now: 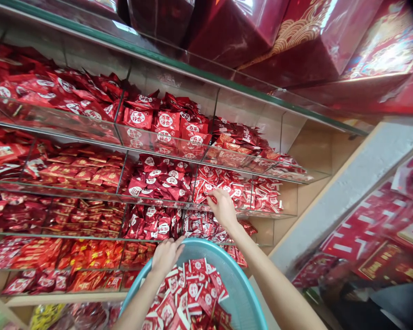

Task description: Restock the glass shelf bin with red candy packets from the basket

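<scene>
Basin [240,269] well loaded with red packets [192,289]; plenty left in shelf compartments [271,213]. Left hand [167,256] gripping Basin rim; right hand [223,206] among shelved packets (cannot tell if pinching one).

Right forearm [266,272] bare, extended up-left; right hand [223,208] farther out, fingers curled near thumb. Left forearm [139,298] bare, angled up-right; left hand [165,256] lower, back up, fingers bent.

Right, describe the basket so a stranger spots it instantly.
Find the shelves packed with red packets. In front of their lower part, the left hand is at a round basket heaped with sachets. Its turquoise rim sets it apart from the red packets.
</scene>
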Motion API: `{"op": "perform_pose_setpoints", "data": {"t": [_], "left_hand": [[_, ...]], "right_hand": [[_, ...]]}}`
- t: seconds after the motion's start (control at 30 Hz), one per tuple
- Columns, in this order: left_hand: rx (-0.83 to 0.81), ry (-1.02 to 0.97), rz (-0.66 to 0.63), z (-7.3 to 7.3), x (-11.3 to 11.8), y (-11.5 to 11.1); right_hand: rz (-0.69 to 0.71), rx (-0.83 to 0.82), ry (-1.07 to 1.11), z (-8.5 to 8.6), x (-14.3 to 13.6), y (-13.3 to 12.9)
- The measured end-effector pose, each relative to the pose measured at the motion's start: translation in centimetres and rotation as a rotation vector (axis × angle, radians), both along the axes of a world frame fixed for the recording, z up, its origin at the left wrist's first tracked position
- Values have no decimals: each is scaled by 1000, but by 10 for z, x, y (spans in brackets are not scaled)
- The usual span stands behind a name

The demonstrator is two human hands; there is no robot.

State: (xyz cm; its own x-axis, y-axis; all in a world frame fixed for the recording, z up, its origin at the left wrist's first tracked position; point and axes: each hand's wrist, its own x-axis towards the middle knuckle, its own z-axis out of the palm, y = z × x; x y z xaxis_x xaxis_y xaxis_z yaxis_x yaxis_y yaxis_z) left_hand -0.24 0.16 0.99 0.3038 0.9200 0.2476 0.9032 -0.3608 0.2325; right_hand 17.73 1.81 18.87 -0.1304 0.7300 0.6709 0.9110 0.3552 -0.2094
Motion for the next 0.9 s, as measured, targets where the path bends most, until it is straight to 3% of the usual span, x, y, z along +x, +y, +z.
{"op": "perform_pose_setpoints", "data": {"t": [0.27,0.37,0.47,0.57,0.8,0.9], "left_hand": [[-21,25,-7,6,-1,-1],[-38,16,-4,8,0,-2],[-54,0,-9,8,0,-3],[-82,3,-9,8,1,-3],[-50,14,1,7,1,-3],[-62,8,-3,6,1,-3]], "right_hand": [[121,29,539,10,18,-5],[180,25,794,16,23,-18],[181,23,892,11,25,-41],[166,-66,794,-18,26,-63],[69,-271,170,-132,31,-89],[-21,-323,4,-159,36,-93]]}}
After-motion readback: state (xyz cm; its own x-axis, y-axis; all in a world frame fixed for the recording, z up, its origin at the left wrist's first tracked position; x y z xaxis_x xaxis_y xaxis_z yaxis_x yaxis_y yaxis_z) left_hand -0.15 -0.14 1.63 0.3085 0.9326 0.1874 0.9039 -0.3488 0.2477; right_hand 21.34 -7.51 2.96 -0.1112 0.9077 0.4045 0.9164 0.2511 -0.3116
